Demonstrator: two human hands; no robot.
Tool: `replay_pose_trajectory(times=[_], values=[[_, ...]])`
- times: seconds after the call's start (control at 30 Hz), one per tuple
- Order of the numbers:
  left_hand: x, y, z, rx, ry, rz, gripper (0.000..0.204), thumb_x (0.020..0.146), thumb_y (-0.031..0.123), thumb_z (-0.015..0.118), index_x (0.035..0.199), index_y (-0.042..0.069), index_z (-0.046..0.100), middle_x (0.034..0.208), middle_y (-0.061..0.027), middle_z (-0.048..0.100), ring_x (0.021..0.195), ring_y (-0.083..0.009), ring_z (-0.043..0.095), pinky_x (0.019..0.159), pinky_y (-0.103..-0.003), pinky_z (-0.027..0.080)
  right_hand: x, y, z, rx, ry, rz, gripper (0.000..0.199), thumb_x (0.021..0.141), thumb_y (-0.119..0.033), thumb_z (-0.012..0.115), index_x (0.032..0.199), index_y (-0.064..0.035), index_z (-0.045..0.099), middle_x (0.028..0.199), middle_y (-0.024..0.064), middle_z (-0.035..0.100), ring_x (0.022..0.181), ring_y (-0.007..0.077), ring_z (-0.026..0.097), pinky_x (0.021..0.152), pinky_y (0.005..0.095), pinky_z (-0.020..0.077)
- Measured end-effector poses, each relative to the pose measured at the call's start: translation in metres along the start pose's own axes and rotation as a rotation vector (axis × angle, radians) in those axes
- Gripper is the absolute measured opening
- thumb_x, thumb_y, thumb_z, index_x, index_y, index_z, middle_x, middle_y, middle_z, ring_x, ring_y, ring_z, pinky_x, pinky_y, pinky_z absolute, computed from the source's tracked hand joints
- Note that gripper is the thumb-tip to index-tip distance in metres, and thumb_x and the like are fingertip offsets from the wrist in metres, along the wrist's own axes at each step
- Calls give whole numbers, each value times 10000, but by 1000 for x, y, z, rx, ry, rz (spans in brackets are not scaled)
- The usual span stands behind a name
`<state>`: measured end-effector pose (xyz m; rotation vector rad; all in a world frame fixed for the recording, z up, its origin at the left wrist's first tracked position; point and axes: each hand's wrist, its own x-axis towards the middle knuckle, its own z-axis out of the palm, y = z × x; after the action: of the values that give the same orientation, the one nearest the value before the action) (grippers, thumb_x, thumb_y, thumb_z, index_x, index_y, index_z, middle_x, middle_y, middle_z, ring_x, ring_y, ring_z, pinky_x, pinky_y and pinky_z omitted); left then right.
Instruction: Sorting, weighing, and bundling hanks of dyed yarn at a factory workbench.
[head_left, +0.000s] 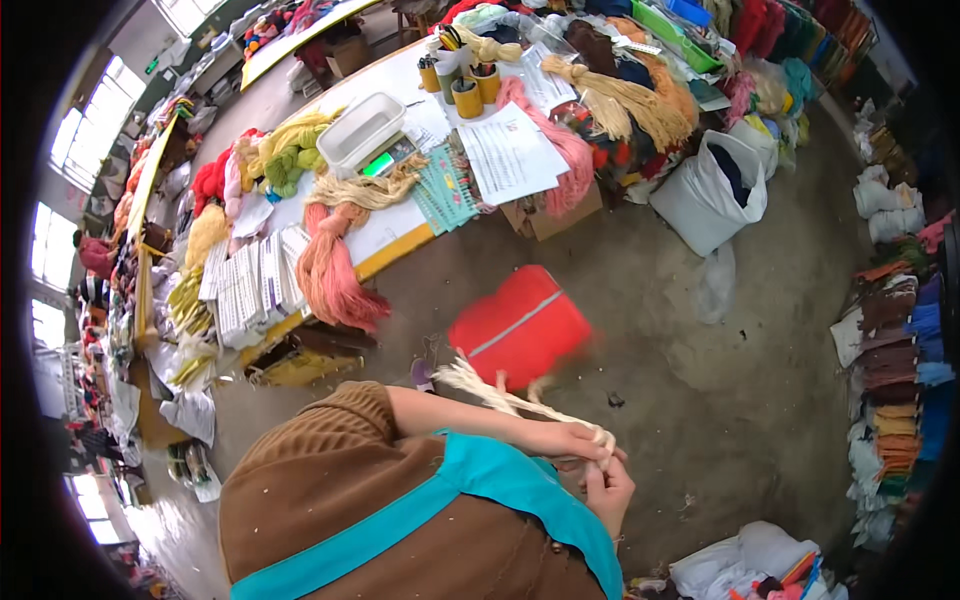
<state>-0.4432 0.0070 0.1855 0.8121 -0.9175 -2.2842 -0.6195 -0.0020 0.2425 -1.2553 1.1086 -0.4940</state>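
In front of my brown sweater and turquoise apron straps, both hands meet close together on a length of cream yarn (540,408). My left hand (572,441) is closed round the yarn, its forearm reaching across from the left. Just below it my right hand (608,488) pinches the same strand near the fingertips. Loose cream ends trail off to the left along the left forearm. Beyond the yarn is a red, blurred object (525,325) with a pale grey stripe; its kind I cannot make out.
A long table (395,248) ahead bears yarn skeins, papers, a white plastic basin (362,130) and yellow pen cups (466,97). A pink skein (335,270) hangs over its edge. A white sack (705,200) stands on the floor. Shelves of coloured yarn (890,370) line the right.
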Motion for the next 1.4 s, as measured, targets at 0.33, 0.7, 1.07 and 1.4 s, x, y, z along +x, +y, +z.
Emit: replay_pose_trajectory(times=[0.33, 0.7, 1.07, 1.4], values=[[186, 55, 80, 92, -29, 241, 375, 984, 259, 558, 1285, 37, 579, 1059, -22, 656, 963, -74, 579, 810, -250, 491, 17, 41, -173, 226, 267, -176, 162, 962, -127, 582, 910, 25, 602, 660, 6, 564, 567, 54, 476, 500, 212, 335], [352, 175, 8, 56, -23, 150, 360, 1023, 293, 497, 1250, 42, 621, 934, 12, 650, 556, -20, 344, 475, -206, 282, 172, 14, -350, 119, 23, -77, 118, 870, -62, 614, 946, 27, 626, 752, 19, 624, 666, 68, 558, 601, 225, 438], [650, 377, -39, 689, -278, 277, 414, 1017, 269, 500, 1329, -3, 513, 1412, -107, 515, 1195, -202, 541, 1023, -331, 424, 360, -65, -567, 429, 398, -215, 95, 926, -80, 591, 913, -10, 655, 652, -73, 486, 538, 30, 409, 473, 212, 286], [917, 513, -99, 573, -368, 63, 353, 983, 259, 556, 1251, 36, 610, 1148, -121, 641, 1141, -183, 572, 1004, -333, 430, 525, -129, -811, 498, 513, -112, 218, 947, -118, 531, 1096, 5, 633, 589, -84, 411, 465, 10, 319, 426, 199, 224]])
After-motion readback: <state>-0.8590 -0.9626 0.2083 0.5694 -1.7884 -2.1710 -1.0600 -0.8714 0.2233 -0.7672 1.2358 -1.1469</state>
